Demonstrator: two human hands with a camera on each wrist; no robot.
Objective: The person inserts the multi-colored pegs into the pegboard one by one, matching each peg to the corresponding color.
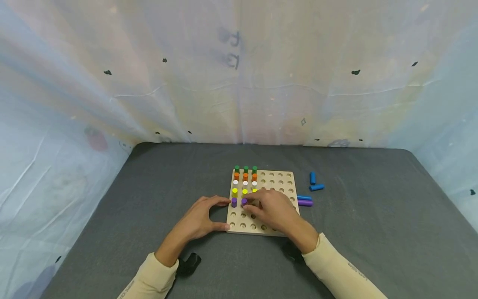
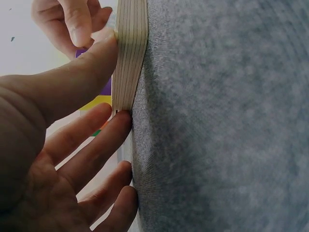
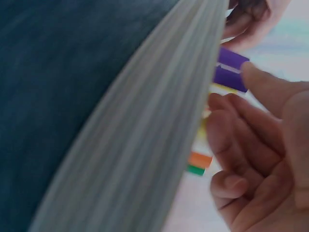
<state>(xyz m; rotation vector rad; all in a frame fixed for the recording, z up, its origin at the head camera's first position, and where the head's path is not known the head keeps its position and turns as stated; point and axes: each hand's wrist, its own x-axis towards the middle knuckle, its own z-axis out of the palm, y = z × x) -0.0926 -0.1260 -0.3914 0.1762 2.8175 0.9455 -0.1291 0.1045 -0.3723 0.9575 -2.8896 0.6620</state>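
Note:
A square wooden pegboard (image 1: 239, 231) lies on the table, with rows of upright pegs on its left side. From the back, the rows run green (image 1: 246, 169), orange (image 1: 245, 176), white (image 1: 245, 183), yellow (image 1: 235, 192) and purple. My right hand (image 1: 274, 209) reaches over the board and pinches the second purple peg (image 1: 244, 202) between thumb and index finger. Beside it stands another purple peg (image 1: 234, 202). Thumb and fingertips of my left hand (image 1: 199, 218) rest spread along the board's left edge; its layered side (image 2: 129, 48) shows in the left wrist view.
Two blue pegs (image 1: 312, 178) lie loose to the right of the board. Closer in, a blue peg (image 1: 304, 198) and a purple peg (image 1: 305, 203) lie by its right edge. Bare holes (image 1: 280, 175) fill the board's right part. A patterned curtain (image 1: 261, 104) hangs behind the grey table (image 1: 358, 232).

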